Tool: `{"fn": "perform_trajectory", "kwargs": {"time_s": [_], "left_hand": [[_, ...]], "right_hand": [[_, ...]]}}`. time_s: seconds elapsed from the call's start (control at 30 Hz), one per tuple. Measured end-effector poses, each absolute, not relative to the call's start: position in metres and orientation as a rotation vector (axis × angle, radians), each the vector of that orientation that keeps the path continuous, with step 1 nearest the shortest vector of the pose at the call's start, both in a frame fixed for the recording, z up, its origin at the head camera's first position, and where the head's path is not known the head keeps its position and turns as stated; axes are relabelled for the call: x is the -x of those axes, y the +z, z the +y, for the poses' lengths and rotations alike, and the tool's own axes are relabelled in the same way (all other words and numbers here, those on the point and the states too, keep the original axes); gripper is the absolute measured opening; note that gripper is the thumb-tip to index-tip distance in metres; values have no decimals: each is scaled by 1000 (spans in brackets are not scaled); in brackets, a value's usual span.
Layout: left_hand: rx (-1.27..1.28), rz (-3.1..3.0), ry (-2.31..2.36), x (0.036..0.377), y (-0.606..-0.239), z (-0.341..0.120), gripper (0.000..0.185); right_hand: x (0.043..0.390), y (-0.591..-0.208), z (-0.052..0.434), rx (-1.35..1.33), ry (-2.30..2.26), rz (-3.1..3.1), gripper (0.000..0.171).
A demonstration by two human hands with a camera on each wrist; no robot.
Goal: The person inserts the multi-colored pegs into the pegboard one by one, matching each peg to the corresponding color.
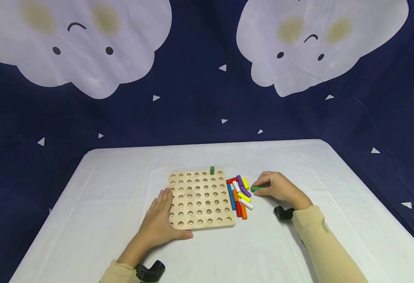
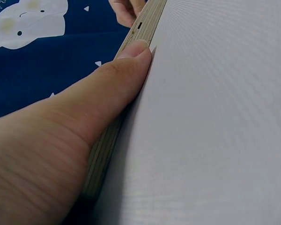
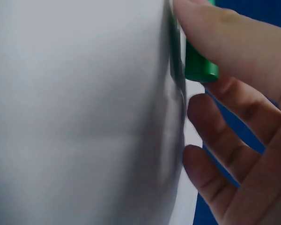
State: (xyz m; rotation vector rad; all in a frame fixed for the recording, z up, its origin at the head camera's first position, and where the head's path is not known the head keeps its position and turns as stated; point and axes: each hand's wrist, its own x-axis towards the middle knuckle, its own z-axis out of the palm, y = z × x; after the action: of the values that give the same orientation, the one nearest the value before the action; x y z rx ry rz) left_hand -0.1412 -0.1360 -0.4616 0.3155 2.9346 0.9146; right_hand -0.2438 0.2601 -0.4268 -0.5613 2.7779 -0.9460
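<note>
A square wooden pegboard (image 1: 199,202) with rows of round holes lies on the table. One green peg (image 1: 212,170) stands upright in a hole of its far row. My left hand (image 1: 161,222) steadies the board's near left corner, fingers extended along the left side; in the left wrist view the thumb (image 2: 117,77) presses against the board's edge (image 2: 147,21). Right of the loose pegs, my right hand (image 1: 279,186) pinches another green peg (image 3: 201,65) between thumb and fingers, low over the cloth. Part of that peg is hidden by the thumb.
Beside the board's right edge lies a cluster of loose pegs, among them a purple peg (image 1: 244,192), an orange peg (image 1: 243,211) and a blue peg (image 1: 231,197). White cloth covers the table (image 1: 122,177). Behind it hangs a dark blue curtain (image 1: 192,118) with clouds.
</note>
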Motion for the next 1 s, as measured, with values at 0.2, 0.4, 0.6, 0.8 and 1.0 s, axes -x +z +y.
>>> {"fn": "perform_trajectory", "kwargs": {"time_s": [0.2,0.4,0.6,0.8,1.0], "left_hand": [[-311,2921,926,141,-462,-136,157],[-311,2914,922,141,-461,-136,156],[-322,2926,919,141,-461,-136,156],[-313,2933,917,140,-461,-136,157],[-314,2929,922,140,-460,-136,156]], "right_hand": [[257,-420,261,402,-1047,2905,20],[270,-413,249,323,-1178,2900,23],[282,-410,225,326,-1272,2840,27],[291,-409,197,366,-1300,2806,28],[296,-410,173,413,-1291,2772,25]]}}
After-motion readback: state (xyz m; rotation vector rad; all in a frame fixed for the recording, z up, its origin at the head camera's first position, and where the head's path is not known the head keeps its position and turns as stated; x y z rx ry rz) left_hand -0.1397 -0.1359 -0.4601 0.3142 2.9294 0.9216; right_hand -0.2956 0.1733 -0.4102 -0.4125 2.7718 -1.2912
